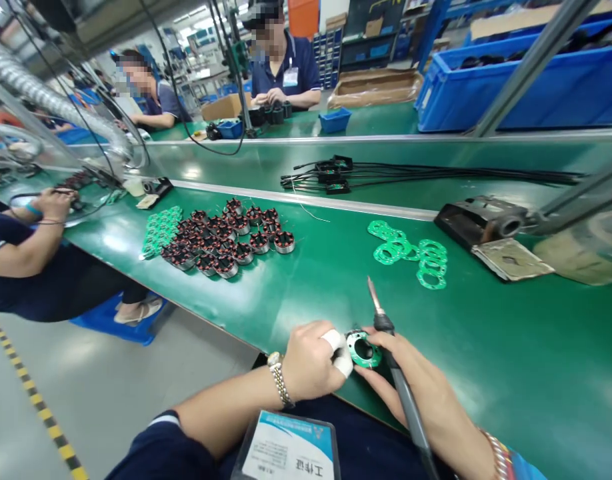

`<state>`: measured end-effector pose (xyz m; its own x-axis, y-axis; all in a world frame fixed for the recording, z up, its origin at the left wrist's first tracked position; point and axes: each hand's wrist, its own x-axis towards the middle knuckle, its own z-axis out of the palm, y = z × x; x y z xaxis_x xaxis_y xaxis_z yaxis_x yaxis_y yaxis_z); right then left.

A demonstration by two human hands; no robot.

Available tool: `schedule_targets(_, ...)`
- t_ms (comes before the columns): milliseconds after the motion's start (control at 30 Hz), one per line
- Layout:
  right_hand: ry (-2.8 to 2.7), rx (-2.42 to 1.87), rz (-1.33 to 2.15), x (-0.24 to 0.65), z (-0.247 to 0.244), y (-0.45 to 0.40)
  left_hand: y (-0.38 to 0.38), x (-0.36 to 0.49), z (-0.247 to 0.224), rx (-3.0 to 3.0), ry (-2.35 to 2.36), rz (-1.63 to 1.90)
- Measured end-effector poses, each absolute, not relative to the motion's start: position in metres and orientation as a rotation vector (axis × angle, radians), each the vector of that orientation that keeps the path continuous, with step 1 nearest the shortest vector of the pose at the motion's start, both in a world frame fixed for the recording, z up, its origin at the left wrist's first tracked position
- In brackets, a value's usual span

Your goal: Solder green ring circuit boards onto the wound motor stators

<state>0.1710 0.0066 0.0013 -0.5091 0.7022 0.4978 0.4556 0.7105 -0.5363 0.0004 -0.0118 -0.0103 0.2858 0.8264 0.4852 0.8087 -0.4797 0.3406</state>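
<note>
My left hand [313, 360], with white covers on two fingertips, is closed at the left edge of a green ring-shaped circuit board [357, 355]. A dark part shows behind the ring, mostly hidden, so I cannot tell its kind. My right hand [416, 377] has its thumb and fingers around the right side of the same board. A soldering iron [399, 383] is also held in my right hand, its copper-coloured tip pointing up and away over the bench. Loose green ring boards [393, 245] lie flat beyond my hands.
Several copper-wound motor stators [226, 243] stand left, beside a green board panel [161, 229]. A soldering iron stand [481, 223] with a sponge tray [512, 259] sits right. Black cables [436, 172] lie behind the metal rail. Co-workers sit left and across; a blue crate [526, 87] stands far right.
</note>
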Motion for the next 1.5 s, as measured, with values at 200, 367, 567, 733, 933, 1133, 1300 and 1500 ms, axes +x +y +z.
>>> schedule_targets(200, -2.155, -0.904, 0.428, 0.169, 0.002, 0.006, -0.033, 0.001, -0.014, 2.344, 1.486, 0.998)
schedule_targets(367, -2.215, -0.871, 0.616, 0.177, 0.0, 0.017, -0.041, 0.001, -0.022, 2.291, 1.369, 0.987)
schedule_targets(567, -2.231, -0.928, 0.71, 0.189, 0.006, 0.018, -0.038, 0.001, -0.015, 1.978, 1.325, 0.983)
schedule_targets(733, -2.227, -0.917, 0.753, 0.192, 0.006, 0.014, -0.014, -0.009, -0.01, 2.197, 1.291, 0.953)
schedule_targets(933, -2.226, -0.87, 0.766, 0.193, 0.003, 0.016, 0.012, -0.023, -0.001, 2.767, 1.038, 0.893)
schedule_targets(1133, -2.233, -0.861, 0.762, 0.193, 0.002, 0.016, 0.018, -0.024, 0.007, 2.942, 0.886, 0.848)
schedule_targets(1300, -2.189, -0.894, 0.717, 0.189, 0.0, 0.011, 0.003, -0.006, -0.004, 2.724, 1.234, 0.837)
schedule_targets(1500, -2.148, -0.911, 0.737, 0.188, -0.001, 0.01, -0.022, 0.002, -0.012, 2.424, 1.297, 0.862)
